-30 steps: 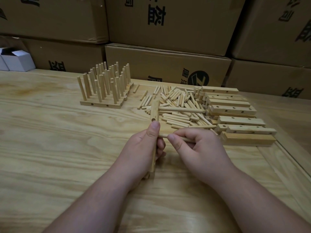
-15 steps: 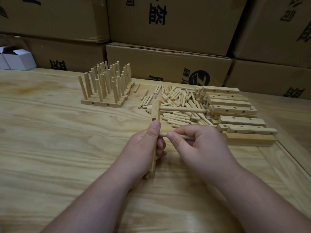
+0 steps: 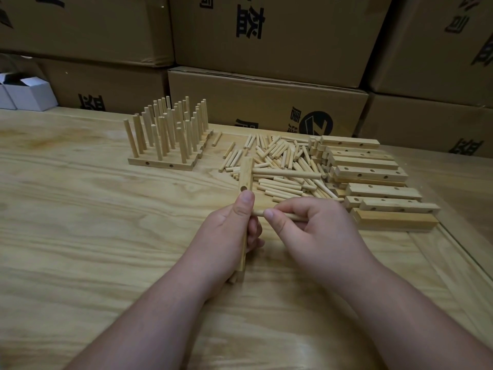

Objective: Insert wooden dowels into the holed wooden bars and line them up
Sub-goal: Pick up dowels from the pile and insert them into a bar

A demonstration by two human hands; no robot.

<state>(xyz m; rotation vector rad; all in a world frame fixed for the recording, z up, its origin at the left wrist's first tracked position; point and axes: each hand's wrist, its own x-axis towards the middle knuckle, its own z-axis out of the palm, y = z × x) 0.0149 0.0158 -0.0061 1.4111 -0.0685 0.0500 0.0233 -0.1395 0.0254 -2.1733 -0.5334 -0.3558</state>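
Observation:
My left hand (image 3: pixel 231 236) grips a holed wooden bar (image 3: pixel 246 173) that points away from me, thumb on its top face. One dowel (image 3: pixel 286 174) sticks out of the bar's far hole to the right. My right hand (image 3: pixel 317 231) pinches a second dowel (image 3: pixel 292 216) and holds its tip against the bar's side just under my left thumb. Behind lies a pile of loose dowels (image 3: pixel 277 161). Finished bars with upright dowels (image 3: pixel 168 137) stand lined up at the back left. Empty holed bars (image 3: pixel 370 173) are stacked to the right.
Large cardboard boxes (image 3: pixel 266 102) wall off the back of the wooden table (image 3: pixel 93 236). Small white boxes (image 3: pixel 29 94) sit at the far left. A seam in the tabletop (image 3: pixel 461 252) runs along the right side.
My right hand has slid the dowel slightly left toward the bar. The left hand and bar have stayed nearly still.

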